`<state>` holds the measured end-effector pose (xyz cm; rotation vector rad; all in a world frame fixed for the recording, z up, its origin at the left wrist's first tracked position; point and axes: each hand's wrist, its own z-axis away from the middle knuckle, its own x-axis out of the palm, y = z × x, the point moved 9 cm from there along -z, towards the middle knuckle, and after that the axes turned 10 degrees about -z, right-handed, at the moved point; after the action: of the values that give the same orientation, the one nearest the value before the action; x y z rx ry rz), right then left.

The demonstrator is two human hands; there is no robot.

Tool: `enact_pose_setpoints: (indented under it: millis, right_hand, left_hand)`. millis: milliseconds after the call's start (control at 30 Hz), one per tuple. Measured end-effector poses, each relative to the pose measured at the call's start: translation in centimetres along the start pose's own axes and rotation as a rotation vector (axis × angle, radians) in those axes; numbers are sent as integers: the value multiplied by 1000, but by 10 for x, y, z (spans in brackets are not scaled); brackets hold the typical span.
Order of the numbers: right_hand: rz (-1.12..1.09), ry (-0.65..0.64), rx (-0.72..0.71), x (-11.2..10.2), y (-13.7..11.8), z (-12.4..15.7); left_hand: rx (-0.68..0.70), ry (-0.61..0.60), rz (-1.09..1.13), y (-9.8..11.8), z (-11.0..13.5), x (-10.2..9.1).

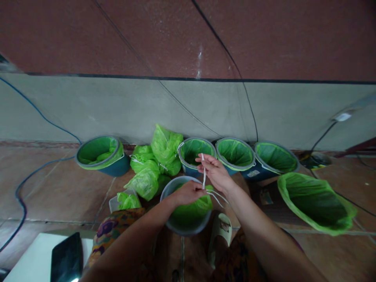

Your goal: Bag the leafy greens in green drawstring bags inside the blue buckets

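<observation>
A white drawstring point(204, 179) stretches between my two hands. My left hand point(190, 192) pinches its lower end, fingers closed. Higher and to the right, my right hand point(215, 171) has the string's upper part caught at its curled fingers. Loose white string ends trail to the right below that hand. Under both hands, a light green plastic bag point(190, 214) lies in a grey-rimmed bucket point(185, 232) on the floor between my legs. The bag's gathered top comes up close to my left hand, which partly hides it.
Several tied green bags point(167, 145) are piled behind the bucket. Lined buckets point(236, 152) stand along the wall, another lined bucket point(114, 168) at left. At right is a box point(273, 199) with a green liner. A tablet point(67, 256) rests on a white surface. Cables run nearby.
</observation>
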<state>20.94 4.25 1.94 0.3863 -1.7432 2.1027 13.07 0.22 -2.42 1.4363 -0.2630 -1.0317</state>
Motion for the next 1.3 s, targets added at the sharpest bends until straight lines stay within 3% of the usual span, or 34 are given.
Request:
enact_pose_setpoints:
  millis: [133,267,367,467,567,700,767,867,1000,1167,1300]
  right_hand:
    - [438,0,163,-16,26,1]
    - [1080,-125,73,-11,30,4]
    - [1269,-229,46,-3,34,9]
    - [1237,-381,136,2,47,16]
    - [1185,-489,184,3,52,20]
    - [1062,-339,-49,-1,21,8]
    - [895,-330,-76,2,15,5]
    - [683,-409,-43,15,21,8]
    - [548,-421,34,24,31,11]
    - [318,-450,160,26,36,17]
    - [370,-329,188,13,41,12]
  left_hand:
    - [-208,200,87,-27,-2,-20]
    - [-351,363,186,-51,0,-36]
    - [-385,428,230,-60,2,-44]
    - [-329,419,172,-56,1,-52]
    - [-184,338,-111,-33,1,-60]
    - [77,247,-528,8,9,-61]
    - [201,258,-668,25,16,-60]
    - [365,317,-796,45,25,-57]
    - [491,454,-917,58,34,-58]
    - [541,660,-854,63,44,-68]
    - [483,749,-777,60,47,-77]
